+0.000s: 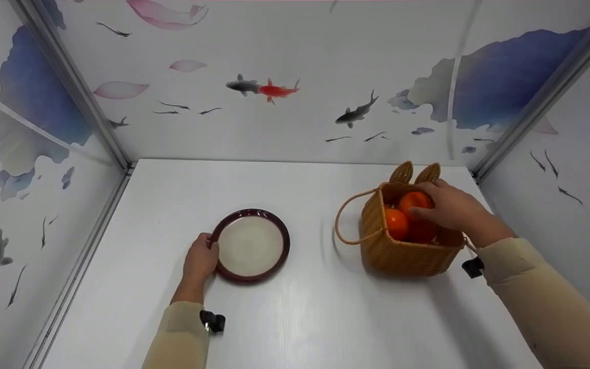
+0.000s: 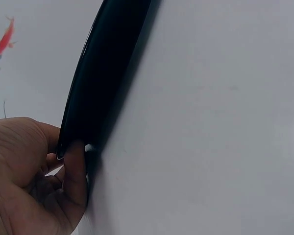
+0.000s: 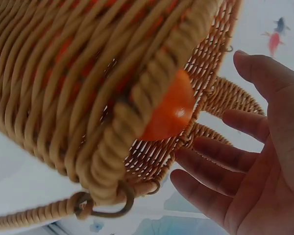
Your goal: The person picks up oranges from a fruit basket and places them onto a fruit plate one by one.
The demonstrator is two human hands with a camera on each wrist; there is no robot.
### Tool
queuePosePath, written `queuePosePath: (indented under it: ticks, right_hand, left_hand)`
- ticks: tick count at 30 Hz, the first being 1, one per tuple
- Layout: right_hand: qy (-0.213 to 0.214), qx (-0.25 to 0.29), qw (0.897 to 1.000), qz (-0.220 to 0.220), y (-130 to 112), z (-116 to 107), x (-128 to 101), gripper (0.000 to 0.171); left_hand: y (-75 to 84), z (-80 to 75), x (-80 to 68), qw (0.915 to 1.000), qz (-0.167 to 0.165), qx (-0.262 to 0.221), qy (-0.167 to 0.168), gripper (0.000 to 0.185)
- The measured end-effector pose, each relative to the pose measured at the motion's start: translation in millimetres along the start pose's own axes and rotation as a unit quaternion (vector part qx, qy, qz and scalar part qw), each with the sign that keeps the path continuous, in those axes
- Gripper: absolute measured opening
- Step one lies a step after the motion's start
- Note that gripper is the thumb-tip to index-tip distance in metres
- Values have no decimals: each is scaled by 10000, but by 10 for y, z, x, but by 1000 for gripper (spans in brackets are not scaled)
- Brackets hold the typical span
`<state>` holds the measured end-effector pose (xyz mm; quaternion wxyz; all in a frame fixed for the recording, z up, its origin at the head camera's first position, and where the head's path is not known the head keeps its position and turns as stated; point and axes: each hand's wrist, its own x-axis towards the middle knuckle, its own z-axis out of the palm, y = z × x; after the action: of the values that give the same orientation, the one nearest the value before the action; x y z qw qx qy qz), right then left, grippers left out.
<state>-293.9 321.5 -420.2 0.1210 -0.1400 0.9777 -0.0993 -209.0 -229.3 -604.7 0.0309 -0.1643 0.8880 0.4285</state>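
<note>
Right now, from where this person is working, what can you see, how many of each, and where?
Plate: one, pale with a dark red rim, on the table left of the basket
Basket: one, brown wicker with two woven ears, on the table's right side
Round fruits: at least two, orange, inside the basket; exact count hidden
Table: one, white, under everything
Wall panels: three, white with painted fish and petals, left, back and right
Metal strips: at least two, grey, in the corners
Wrist devices: two, black, one per wrist
Sleeves: two, cream, on the forearms
Left hand: one, gripping the plate's left rim
Right hand: one, at the basket's opening
</note>
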Motion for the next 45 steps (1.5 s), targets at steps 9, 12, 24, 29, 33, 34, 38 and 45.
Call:
queuePosePath:
  ticks: [9,12,24,29,33,34,38,45]
  right_hand:
    - [-401,-409,9981,-219,61,29,143,77]
    - [-549,-594,9964,-247,47,33,170,75]
    - [-520,-1083,9915,-497,-7,86,251,65]
    - [-407,-1112,9916,-525,-25,127,241,64]
    - [-246,-1182,9911,-564,-24,160,234,61]
    - [-198,-1207,9908,-583,-22,169,233,60]
    - [8,-1358,9886,-648,-7,215,235,55]
    - [263,-1690,9834,-613,-23,274,234,58]
  left_hand:
    - [-14,1,19,10000,-17,45,-24,41]
    - [-2,-4,20,10000,-24,38,-29,42]
    - [25,14,38,10000,-75,-13,-28,41]
    - [24,17,35,10000,-64,25,-13,41]
    - [20,16,32,10000,-61,-10,22,41]
    - [19,15,31,10000,-54,-10,34,41]
    - [7,10,29,10000,-18,18,64,40]
    - [5,19,25,10000,-64,10,60,40]
